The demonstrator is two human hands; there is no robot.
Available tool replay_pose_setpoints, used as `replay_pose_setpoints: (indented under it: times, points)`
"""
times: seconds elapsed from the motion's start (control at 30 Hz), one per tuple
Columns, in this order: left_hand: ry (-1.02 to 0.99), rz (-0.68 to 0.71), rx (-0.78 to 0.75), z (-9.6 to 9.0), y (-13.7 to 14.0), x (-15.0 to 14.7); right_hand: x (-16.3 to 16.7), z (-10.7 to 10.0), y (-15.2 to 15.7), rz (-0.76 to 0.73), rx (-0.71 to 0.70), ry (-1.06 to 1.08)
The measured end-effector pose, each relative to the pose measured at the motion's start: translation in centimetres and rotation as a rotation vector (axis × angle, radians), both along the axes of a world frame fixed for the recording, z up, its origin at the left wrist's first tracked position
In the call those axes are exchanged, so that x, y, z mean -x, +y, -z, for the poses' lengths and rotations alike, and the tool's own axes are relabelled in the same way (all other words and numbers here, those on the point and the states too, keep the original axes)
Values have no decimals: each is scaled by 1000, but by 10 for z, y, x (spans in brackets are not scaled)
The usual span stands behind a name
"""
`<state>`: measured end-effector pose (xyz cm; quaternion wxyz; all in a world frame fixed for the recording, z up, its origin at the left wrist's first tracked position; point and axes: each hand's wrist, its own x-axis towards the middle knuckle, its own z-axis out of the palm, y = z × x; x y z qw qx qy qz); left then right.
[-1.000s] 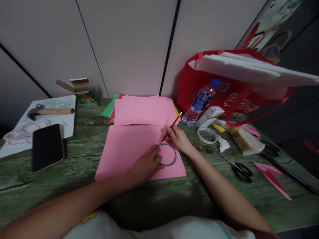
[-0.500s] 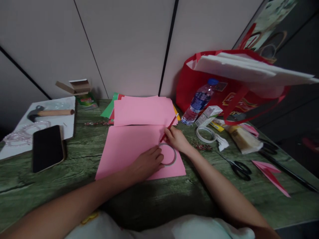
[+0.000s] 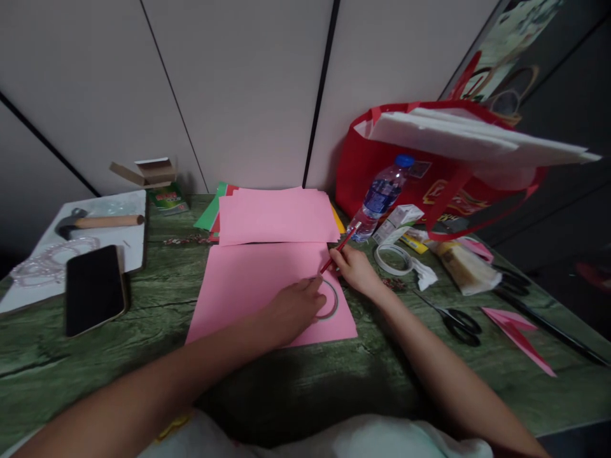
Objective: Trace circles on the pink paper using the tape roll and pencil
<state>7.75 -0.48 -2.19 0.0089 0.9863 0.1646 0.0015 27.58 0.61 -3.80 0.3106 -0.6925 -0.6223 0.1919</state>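
Your left hand (image 3: 296, 309) rests on the ring (image 3: 337, 302), its grip hard to tell; your right hand (image 3: 357, 270) pinches the red pencil (image 3: 338, 251). The ring lies on the pink paper (image 3: 236, 280) between your hands: press it flat so it can't slide, and keep the tip snug

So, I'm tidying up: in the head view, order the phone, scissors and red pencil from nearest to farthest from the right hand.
1. Red pencil, held in the right hand.
2. Scissors, out to its right.
3. Phone, far over to the left.
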Motion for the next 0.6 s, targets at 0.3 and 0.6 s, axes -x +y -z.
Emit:
replay_pose_setpoints:
  times: [0.3, 0.6]
  points:
    - [83, 21, -12, -12, 1, -12, -12, 6, -24, 59, 0, 204]
    - [69, 40, -11, -8, 4, -14, -15, 18, -54, 145, -68, 354]
